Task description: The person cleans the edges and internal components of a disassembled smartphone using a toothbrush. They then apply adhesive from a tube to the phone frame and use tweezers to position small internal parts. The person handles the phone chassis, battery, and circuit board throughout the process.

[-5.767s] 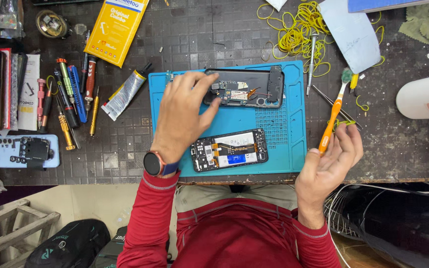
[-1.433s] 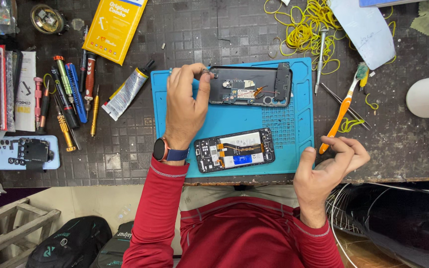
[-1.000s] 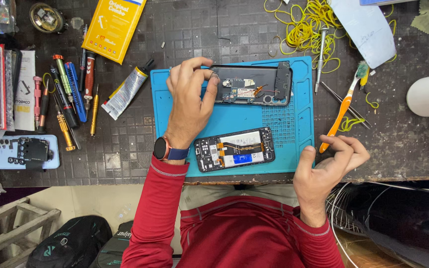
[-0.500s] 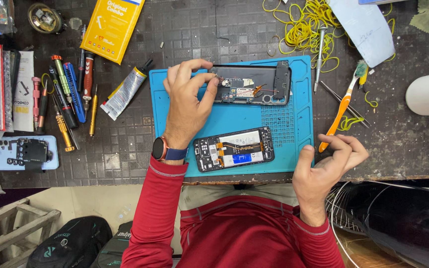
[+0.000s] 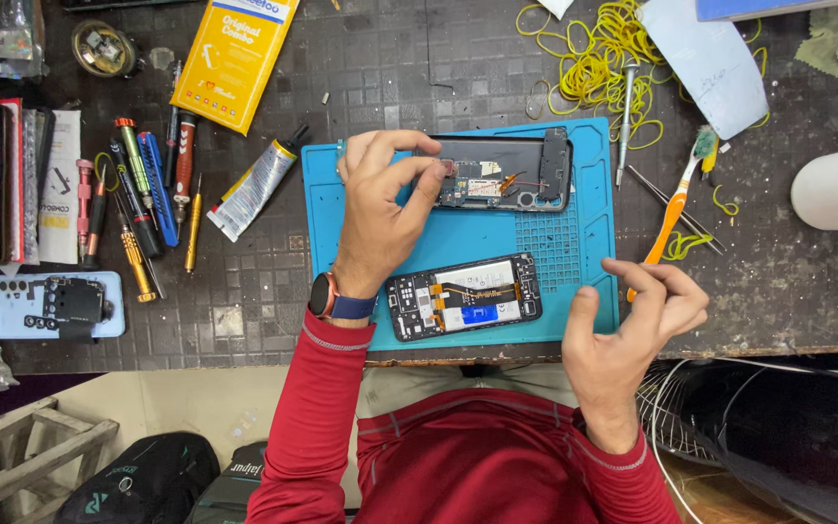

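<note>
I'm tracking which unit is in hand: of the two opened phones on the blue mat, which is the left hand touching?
The far opened phone, at the blue mat's top edge; the left hand pinches its left end. The near opened phone lies untouched.

L hand fingers on opened phone | R hand loose, by orange toothbrush | blue mat

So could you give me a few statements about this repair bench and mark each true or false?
1. The left hand touches the opened phone at the far side of the blue mat. True.
2. The right hand holds the toothbrush. False: its fingers are empty and the toothbrush lies on the bench.
3. A second opened phone lies nearer the person. True.
4. The glue tube lies on the mat. False: it lies left of it.
</note>
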